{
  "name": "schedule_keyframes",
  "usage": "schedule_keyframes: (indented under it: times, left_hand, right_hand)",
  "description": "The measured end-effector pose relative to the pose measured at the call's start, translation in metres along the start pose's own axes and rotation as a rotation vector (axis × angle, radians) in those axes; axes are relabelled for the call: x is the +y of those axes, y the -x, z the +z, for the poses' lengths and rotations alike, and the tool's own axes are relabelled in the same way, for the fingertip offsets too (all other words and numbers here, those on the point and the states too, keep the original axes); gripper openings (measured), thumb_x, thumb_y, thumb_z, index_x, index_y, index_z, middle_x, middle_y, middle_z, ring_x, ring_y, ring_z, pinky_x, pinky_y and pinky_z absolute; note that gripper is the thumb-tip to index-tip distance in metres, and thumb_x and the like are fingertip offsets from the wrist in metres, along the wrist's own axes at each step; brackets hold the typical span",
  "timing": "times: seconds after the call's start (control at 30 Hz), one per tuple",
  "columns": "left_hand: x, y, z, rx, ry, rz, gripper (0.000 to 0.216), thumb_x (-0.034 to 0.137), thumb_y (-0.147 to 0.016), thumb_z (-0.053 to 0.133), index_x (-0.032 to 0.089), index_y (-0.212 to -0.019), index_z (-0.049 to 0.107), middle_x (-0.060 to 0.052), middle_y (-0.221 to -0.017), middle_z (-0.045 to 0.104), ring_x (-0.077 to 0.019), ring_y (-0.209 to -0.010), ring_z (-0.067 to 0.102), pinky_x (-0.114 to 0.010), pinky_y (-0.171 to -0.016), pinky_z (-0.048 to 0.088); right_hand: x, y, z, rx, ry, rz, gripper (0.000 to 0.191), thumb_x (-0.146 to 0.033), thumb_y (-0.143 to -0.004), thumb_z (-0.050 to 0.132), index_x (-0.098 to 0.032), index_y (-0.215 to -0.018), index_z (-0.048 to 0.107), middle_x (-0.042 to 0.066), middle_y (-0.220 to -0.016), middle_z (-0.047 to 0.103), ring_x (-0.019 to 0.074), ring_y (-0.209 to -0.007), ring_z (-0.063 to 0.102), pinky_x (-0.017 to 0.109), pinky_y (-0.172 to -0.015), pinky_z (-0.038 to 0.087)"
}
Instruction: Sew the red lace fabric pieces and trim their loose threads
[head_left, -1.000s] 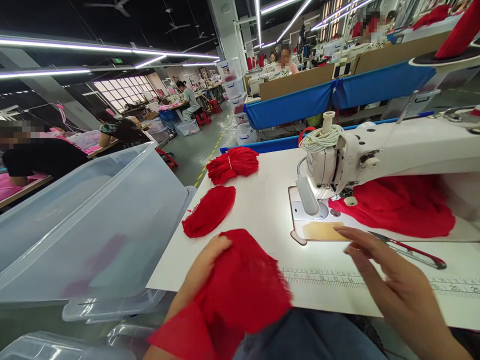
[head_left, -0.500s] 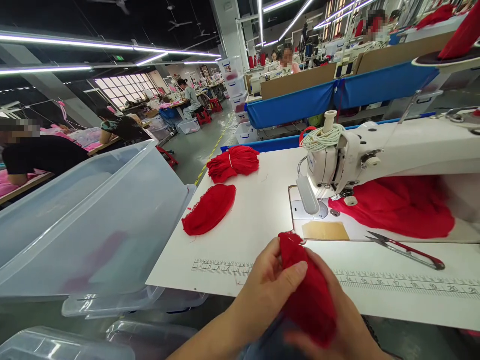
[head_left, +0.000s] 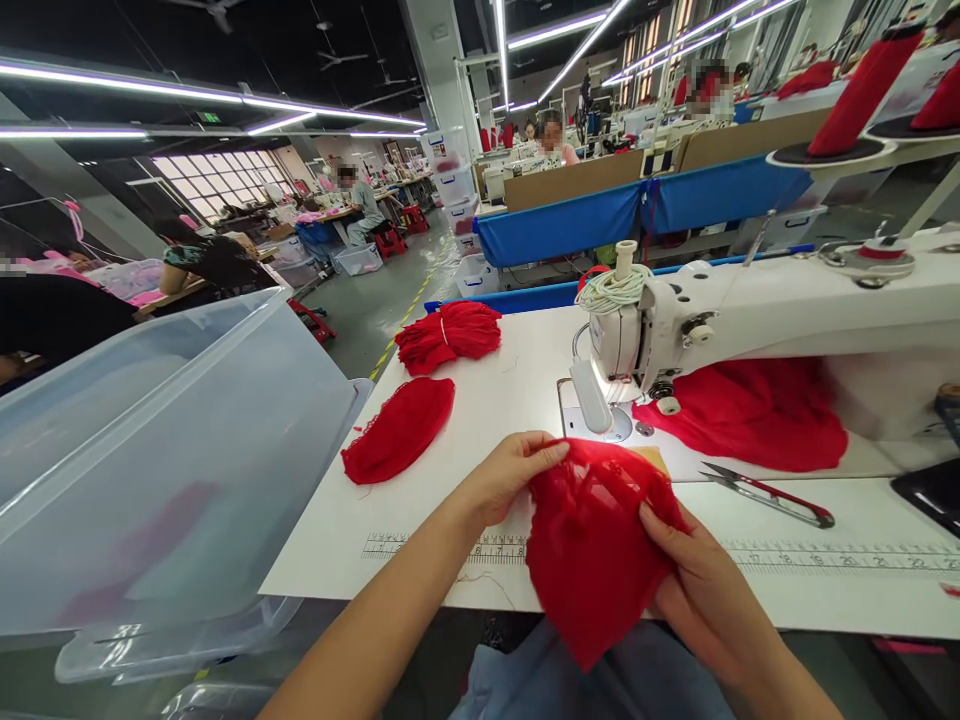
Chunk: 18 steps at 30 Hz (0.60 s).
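Note:
A piece of red fabric [head_left: 596, 560] is spread between my two hands over the front edge of the white table. My left hand [head_left: 517, 475] pinches its upper left corner. On the right side, my right hand [head_left: 690, 565] grips the edge with the thumb on top and the fingers partly hidden behind. The fabric hangs to a point above my lap. Just beyond it stands a white sewing machine [head_left: 757, 310], its needle area lit. More red fabric [head_left: 765, 415] lies under the machine's arm. To the right rest thread snips [head_left: 772, 492] with red handles.
A red fabric piece [head_left: 401, 430] and a tied red bundle [head_left: 450, 335] lie on the table's left side. A ruler scale [head_left: 840, 560] runs along the front. A large translucent bin [head_left: 187, 450] stands left. Red thread cones [head_left: 862, 100] rise at upper right. Other people sit farther off.
The red fabric was gathered between my hands and is now opened out flat. My hands have moved apart, the left one upward. The view has shifted slightly to the right.

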<state>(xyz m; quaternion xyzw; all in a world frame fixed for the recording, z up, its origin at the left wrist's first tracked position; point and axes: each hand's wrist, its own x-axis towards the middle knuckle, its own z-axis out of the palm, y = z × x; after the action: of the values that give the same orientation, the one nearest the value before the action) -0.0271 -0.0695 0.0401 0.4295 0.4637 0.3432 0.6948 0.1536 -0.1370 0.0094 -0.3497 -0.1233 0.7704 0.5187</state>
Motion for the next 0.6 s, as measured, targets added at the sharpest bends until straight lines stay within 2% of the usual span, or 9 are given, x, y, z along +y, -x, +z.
schedule_keyframes:
  times: [0.1,0.2,0.3,0.37,0.47,0.6]
  left_hand:
    - [0.002,-0.013,0.001,0.025,0.255,0.066,0.047,0.048,-0.060,0.086,0.016,-0.079,0.056,0.003,-0.069,0.060,-0.0081,-0.058,0.054,-0.020,-0.060,0.042]
    - [0.004,-0.024,0.003,-0.018,0.221,0.179,0.045,0.050,-0.066,0.082,0.017,-0.081,0.055,0.004,-0.068,0.058,-0.0061,-0.055,0.050,-0.017,-0.056,0.040]
    - [0.006,-0.033,0.007,-0.126,0.113,0.224,0.043,0.051,-0.069,0.079,0.016,-0.082,0.058,0.004,-0.070,0.059,-0.0059,-0.057,0.050,-0.016,-0.056,0.039]
    - [0.008,-0.037,0.009,-0.186,0.063,0.204,0.042,0.049,-0.068,0.080,0.015,-0.083,0.060,0.002,-0.071,0.060,-0.0064,-0.058,0.051,-0.017,-0.056,0.039]
    - [0.007,-0.043,0.012,-0.232,0.066,0.180,0.038,0.043,-0.069,0.081,0.015,-0.089,0.064,0.001,-0.073,0.062,-0.0072,-0.058,0.051,-0.017,-0.055,0.039]
    - [0.001,-0.048,0.011,-0.269,0.106,0.176,0.035,0.038,-0.071,0.079,0.015,-0.095,0.066,-0.002,-0.078,0.066,-0.0081,-0.059,0.053,-0.018,-0.056,0.041]
  right_hand:
    - [0.006,0.001,-0.006,-0.061,0.067,-0.022,0.037,-0.031,-0.075,0.078,-0.031,-0.111,0.071,0.004,-0.116,0.072,0.0267,-0.114,0.063,0.047,-0.099,0.048]
    - [0.003,0.003,-0.006,-0.117,0.097,-0.041,0.042,-0.032,-0.073,0.079,-0.031,-0.113,0.071,0.005,-0.120,0.070,0.0281,-0.116,0.062,0.047,-0.100,0.047]
    - [-0.009,-0.002,-0.003,-0.153,0.055,-0.027,0.044,-0.042,-0.069,0.081,-0.026,-0.108,0.073,0.008,-0.115,0.072,0.0300,-0.113,0.063,0.045,-0.095,0.052]
    - [-0.019,-0.008,-0.001,-0.081,0.036,-0.015,0.046,-0.045,-0.065,0.083,-0.026,-0.105,0.073,0.007,-0.108,0.074,0.0290,-0.106,0.067,0.042,-0.089,0.056]
    - [-0.028,-0.018,0.004,0.057,0.036,-0.013,0.042,-0.040,-0.066,0.084,-0.024,-0.103,0.071,0.004,-0.102,0.076,0.0253,-0.098,0.070,0.038,-0.086,0.058]
    - [-0.032,-0.025,0.009,0.140,0.072,-0.050,0.036,-0.033,-0.065,0.085,-0.021,-0.097,0.072,0.002,-0.097,0.076,0.0237,-0.096,0.070,0.034,-0.086,0.058]
